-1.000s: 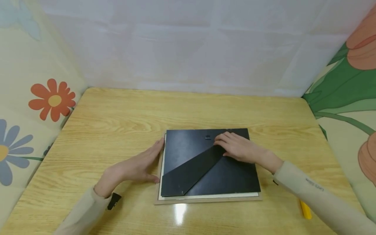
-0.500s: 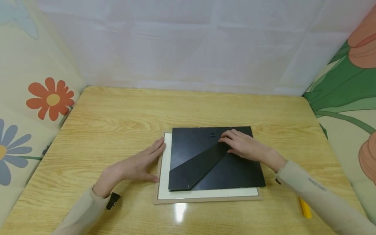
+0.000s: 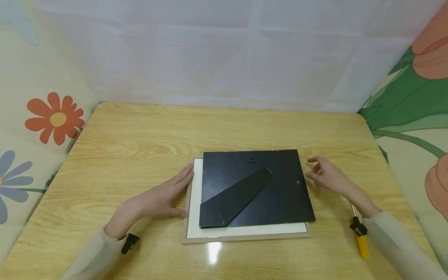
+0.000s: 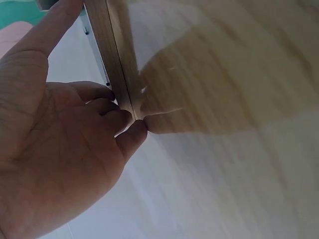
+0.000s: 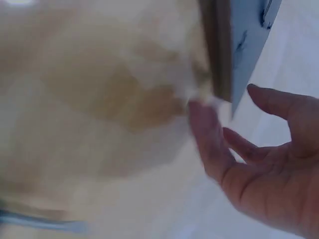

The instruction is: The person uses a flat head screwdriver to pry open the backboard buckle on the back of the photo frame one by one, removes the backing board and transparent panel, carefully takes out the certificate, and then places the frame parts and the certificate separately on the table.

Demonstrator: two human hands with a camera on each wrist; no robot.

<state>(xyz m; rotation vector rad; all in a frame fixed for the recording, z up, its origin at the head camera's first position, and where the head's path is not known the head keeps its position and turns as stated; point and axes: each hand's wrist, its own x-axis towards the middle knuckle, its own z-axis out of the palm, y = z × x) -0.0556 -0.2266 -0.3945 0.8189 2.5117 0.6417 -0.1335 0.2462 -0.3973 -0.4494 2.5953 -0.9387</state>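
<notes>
A wooden picture frame [image 3: 245, 238] lies face down on the table, its inside showing a white sheet [image 3: 196, 194]. On top, shifted up and to the right of the frame, rests a black backing board [image 3: 280, 206] with a folded stand leg [image 3: 238, 197]. My left hand [image 3: 155, 200] touches the frame's left side with fingers and thumb spread; in the left wrist view the fingertips meet the wooden frame edge [image 4: 117, 59]. My right hand [image 3: 329, 177] is just off the board's right edge, fingers loosely bent and holding nothing. In the right wrist view the hand [image 5: 269, 159] is blurred beside the frame's corner.
A screwdriver [image 3: 363, 245] with a yellow and black handle lies on the table [image 3: 168, 128] by the right forearm. A white cloth [image 3: 217, 58] hangs behind the table, and flower-patterned panels [image 3: 52, 175] stand at both sides.
The backing board has slid right and upward, uncovering more white sheet. My right hand has let go of the stand leg and moved right, off the board. The left hand stays at the frame.
</notes>
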